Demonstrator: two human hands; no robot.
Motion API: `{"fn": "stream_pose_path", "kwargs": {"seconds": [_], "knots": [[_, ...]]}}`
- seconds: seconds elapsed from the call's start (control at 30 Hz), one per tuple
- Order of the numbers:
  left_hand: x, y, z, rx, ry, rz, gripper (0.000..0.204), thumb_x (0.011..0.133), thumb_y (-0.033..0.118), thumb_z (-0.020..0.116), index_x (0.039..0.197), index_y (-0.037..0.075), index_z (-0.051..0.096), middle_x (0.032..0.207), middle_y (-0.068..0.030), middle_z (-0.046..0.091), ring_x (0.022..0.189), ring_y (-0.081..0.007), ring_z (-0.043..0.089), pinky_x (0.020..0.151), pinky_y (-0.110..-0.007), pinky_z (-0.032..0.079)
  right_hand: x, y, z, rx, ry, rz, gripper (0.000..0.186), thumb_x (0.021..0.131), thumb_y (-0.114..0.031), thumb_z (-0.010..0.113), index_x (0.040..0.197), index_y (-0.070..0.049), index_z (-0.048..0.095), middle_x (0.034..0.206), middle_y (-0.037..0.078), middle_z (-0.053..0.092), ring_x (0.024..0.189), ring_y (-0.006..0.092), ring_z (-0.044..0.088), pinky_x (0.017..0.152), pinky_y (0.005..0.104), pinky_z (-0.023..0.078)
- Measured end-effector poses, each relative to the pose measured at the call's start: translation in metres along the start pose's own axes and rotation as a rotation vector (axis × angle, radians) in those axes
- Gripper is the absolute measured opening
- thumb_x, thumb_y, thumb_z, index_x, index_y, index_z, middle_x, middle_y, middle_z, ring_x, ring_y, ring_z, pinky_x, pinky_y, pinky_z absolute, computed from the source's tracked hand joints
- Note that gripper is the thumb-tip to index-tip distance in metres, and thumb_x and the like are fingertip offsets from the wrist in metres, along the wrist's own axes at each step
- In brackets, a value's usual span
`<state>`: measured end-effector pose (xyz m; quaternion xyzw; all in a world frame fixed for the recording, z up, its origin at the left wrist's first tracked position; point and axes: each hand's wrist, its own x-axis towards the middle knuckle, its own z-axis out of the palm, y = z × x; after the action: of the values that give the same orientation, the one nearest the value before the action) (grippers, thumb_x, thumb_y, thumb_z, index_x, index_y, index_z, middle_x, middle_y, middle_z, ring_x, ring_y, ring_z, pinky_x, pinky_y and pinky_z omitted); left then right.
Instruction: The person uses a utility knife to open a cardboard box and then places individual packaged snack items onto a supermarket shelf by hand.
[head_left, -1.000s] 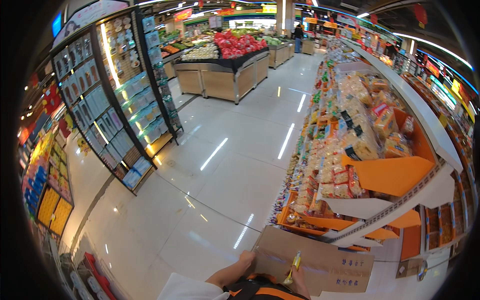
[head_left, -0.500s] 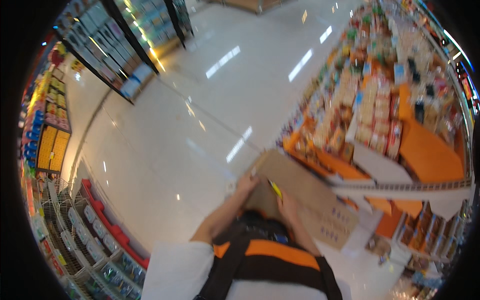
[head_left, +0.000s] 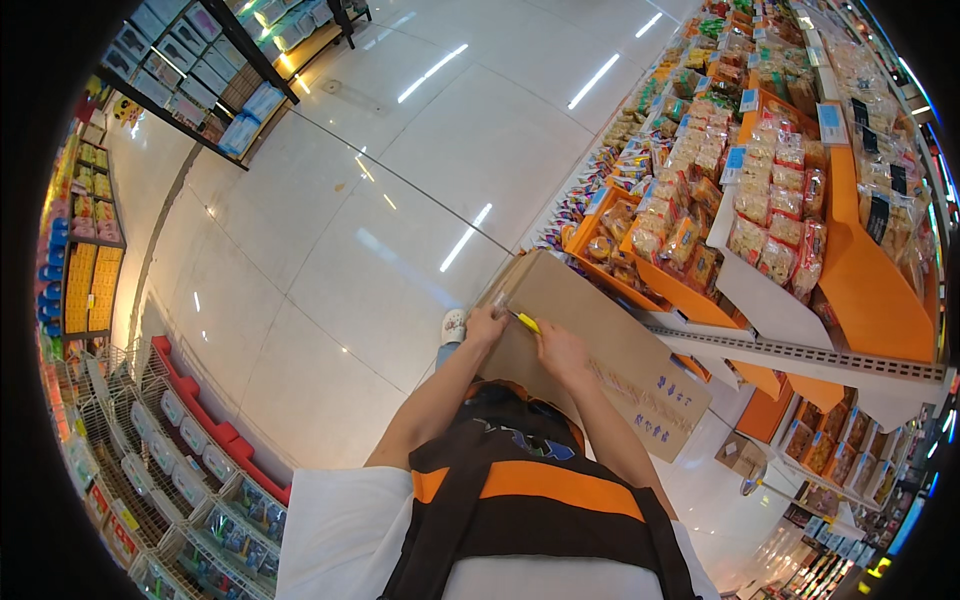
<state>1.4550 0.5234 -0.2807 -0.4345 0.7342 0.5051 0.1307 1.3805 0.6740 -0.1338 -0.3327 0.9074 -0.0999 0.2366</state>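
Note:
A large brown cardboard box (head_left: 575,310) lies in front of me, with printed marks on its near right part. My right hand (head_left: 562,352) is closed around a yellow utility knife (head_left: 527,322), whose tip points left toward the box's far left edge. At that edge my left hand (head_left: 485,326) has its fingers bent together against the cardboard, close to the knife tip. What those fingers pinch is too small to make out. A black and orange apron (head_left: 545,500) on my front covers part of the box's near side.
Tiered orange and white bins (head_left: 700,270) of packaged snacks stand close along the box's right side. Wire racks (head_left: 130,430) with a red edge are at lower left. Farther off stands a black-framed shelf (head_left: 190,70). A white shoe (head_left: 454,325) shows on the tiled floor beside the box.
The view has shifted slightly and become sharper. Both hands stay at the box's far left end, and the knife tip is closer to my left hand.

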Motion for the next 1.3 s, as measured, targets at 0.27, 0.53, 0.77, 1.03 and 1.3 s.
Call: {"fn": "stream_pose_path", "kwargs": {"seconds": [0.27,0.53,0.77,1.03,1.3], "knots": [[0.011,-0.015,0.010,-0.095,-0.040,-0.013,0.038,0.077,0.036,0.070,0.103,0.008,0.066,0.112,-0.0223,0.057,0.106,-0.0382,0.056,0.091,-0.045,0.045,0.007,0.005,0.017,-0.114,-0.018,-0.016,0.025,0.088,-0.019,0.053,0.111,-0.012,0.059,0.086,0.016,0.066,0.078,0.0352,0.065,0.069,0.0456,0.052],[-0.001,-0.010,-0.013,-0.405,-0.239,0.008,0.019,0.080,0.019,0.072,0.089,0.005,0.063,0.080,-0.0045,0.059,0.083,-0.0154,0.056,0.073,-0.029,0.045,-0.127,0.150,-0.012,-0.239,-0.017,0.125,0.029,0.085,-0.013,0.052,0.112,-0.013,0.060,0.089,0.014,0.066,0.080,0.0324,0.066,0.068,0.0451,0.052],[-0.073,0.015,-0.125,-0.299,-0.841,0.208,0.025,0.096,0.026,0.055,0.093,0.003,0.063,0.086,-0.0022,0.059,0.088,-0.0116,0.053,0.084,-0.027,0.042,-0.364,0.359,0.018,-0.624,-0.332,0.919,0.015,0.087,-0.025,0.058,0.090,-0.012,0.066,0.083,0.012,0.068,0.083,0.0292,0.067,0.068,0.0427,0.051],[-0.069,0.079,-0.050,0.961,-1.058,0.800,0.031,0.095,0.035,0.048,0.099,0.012,0.068,0.094,-0.0103,0.069,0.090,-0.0279,0.065,0.081,-0.040,0.051,-0.202,0.237,0.067,1.526,0.415,1.000,0.021,0.092,-0.030,0.061,0.093,-0.010,0.054,0.070,0.001,0.053,0.063,0.0152,0.054,0.056,0.0308,0.047],[-0.061,0.009,0.042,1.639,-0.645,1.527,0.026,0.086,0.026,0.055,0.109,0.020,0.065,0.125,0.0036,0.054,0.125,-0.0180,0.043,0.098,-0.045,0.040,-0.098,0.162,0.081,1.962,0.690,0.964,0.025,0.095,-0.026,0.058,0.109,-0.007,0.051,0.087,0.007,0.052,0.075,0.0205,0.055,0.070,0.0395,0.055]]}}
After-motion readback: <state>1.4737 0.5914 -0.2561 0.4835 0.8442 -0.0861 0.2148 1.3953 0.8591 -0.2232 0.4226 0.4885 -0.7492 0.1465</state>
